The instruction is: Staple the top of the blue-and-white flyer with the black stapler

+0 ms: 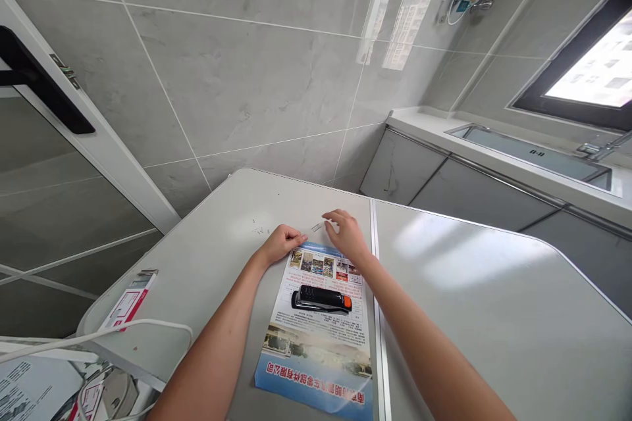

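Grey wall tiles [247, 79] are rising beyond the fingers [297, 240], and a pale table [444, 322] is spreading beneath them. The left hand [281, 246] is bunching its fingertips closely, though whether they are gripping anything I cannot tell; the right hand's [347, 234] thumb and forefinger are standing apart. A small strip [316, 227] is showing between them. Nearer the wearer than the fingers, a black stapler [320, 299] is resting on a printed leaflet [316, 362]. Loose pinching could be dropping the strip; tugging the leaflet could be shifting the stapler. Smallness is obscuring the strip's material, and the right hand is covering part of the leaflet's far edge.
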A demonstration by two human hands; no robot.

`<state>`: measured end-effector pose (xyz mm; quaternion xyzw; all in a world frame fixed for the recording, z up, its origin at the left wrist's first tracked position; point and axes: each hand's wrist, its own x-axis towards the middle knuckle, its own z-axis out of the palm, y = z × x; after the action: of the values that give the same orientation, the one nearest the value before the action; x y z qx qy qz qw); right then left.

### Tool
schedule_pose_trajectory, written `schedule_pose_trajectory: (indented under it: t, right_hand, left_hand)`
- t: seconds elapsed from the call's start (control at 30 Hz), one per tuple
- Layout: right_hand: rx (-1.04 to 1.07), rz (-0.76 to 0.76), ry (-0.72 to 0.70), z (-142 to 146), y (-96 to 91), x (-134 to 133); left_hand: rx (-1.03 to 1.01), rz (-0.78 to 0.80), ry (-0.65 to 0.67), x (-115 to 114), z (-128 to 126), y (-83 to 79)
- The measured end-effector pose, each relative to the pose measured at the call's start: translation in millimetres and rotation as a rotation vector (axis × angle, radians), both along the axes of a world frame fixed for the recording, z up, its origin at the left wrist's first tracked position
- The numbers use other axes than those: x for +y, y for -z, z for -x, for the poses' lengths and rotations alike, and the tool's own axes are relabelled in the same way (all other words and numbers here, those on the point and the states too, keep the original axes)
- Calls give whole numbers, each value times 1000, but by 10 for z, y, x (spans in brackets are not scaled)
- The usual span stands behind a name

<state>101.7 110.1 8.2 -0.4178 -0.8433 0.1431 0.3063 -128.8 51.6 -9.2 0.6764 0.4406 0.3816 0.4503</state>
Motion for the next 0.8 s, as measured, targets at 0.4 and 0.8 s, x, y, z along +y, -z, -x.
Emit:
schedule_pose_trajectory:
  t: [0.4,0.8]
  right_hand:
    - [159,10,380,-1349,219,-498]
    - [142,111,437,-1633,393,-698]
  left_hand:
    - [1,-12,-24,-14,1,-18]
    - [34,19,-47,-7,13,-15]
